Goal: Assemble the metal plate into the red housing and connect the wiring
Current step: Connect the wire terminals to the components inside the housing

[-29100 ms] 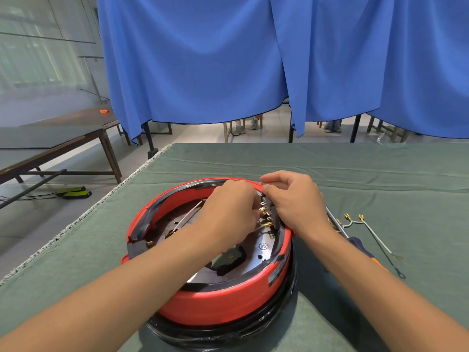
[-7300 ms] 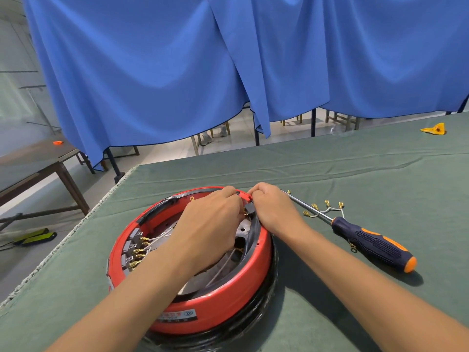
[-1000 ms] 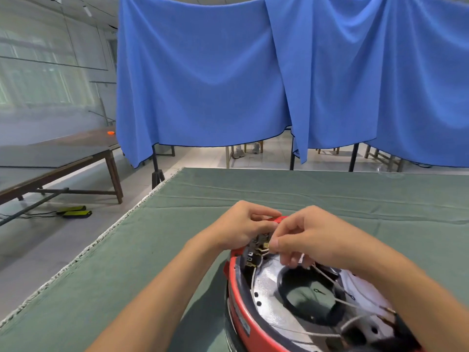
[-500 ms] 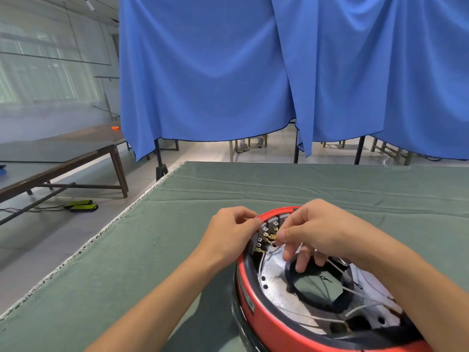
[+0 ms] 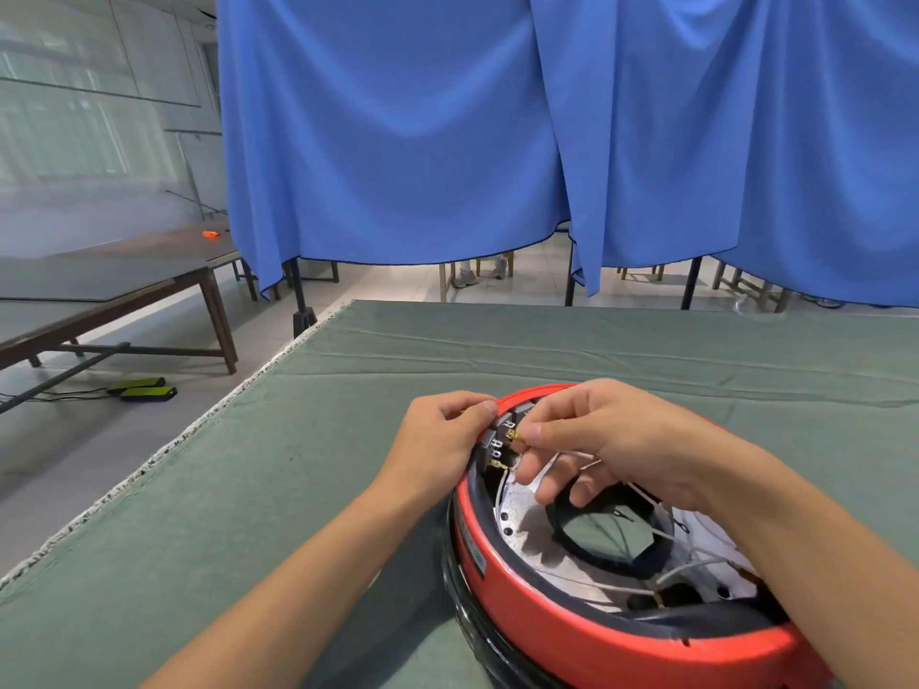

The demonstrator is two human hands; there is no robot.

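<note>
The round red housing [image 5: 572, 621] sits on a black base at the lower right, with the silver metal plate [image 5: 532, 537] lying inside it around a dark central opening. White wires [image 5: 641, 584] run across the plate. A dark terminal block [image 5: 497, 442] with brass tabs stands at the housing's upper left rim. My left hand [image 5: 440, 442] grips the rim and the block from outside. My right hand [image 5: 601, 442] pinches a brass wire connector [image 5: 512, 435] between thumb and forefinger, right at the block.
The green cloth-covered table [image 5: 298, 489] has its left edge running diagonally toward the far side. Blue curtains [image 5: 447, 131] hang behind the table. A brown table [image 5: 124, 295] and green-black devices [image 5: 144, 390] on the floor lie to the left.
Over the last second the view has shifted, so the housing sits a little lower and to the right. My right hand's pinched connector stays at the terminal block; my left hand keeps its hold on the rim.
</note>
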